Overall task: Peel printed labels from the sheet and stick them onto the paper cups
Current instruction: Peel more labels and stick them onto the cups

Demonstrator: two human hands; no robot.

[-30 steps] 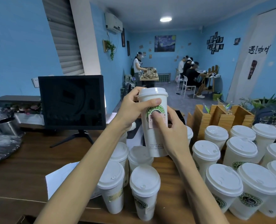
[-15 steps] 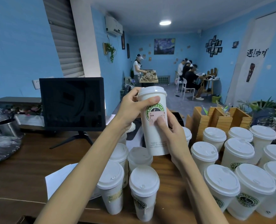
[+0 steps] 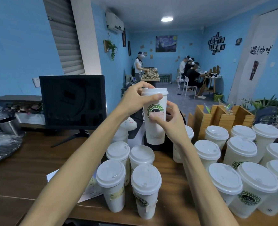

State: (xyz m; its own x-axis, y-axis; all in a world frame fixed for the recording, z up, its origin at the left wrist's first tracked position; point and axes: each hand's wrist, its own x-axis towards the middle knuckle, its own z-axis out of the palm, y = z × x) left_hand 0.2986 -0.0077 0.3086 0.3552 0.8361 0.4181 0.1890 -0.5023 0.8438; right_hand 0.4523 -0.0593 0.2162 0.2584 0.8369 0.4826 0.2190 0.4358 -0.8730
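Two hands, one tall paper cup (image 3: 154,118) held up at frame centre.
Its lidded rim is gripped by the left hand (image 3: 135,99), while the pale label (image 3: 158,117) under the green logo is pressed down by the right hand (image 3: 171,122), thumb on the label, fingers curled behind the cup. Four lidded cups (image 3: 128,175) are seen below, more cups (image 3: 242,162) at lower right.
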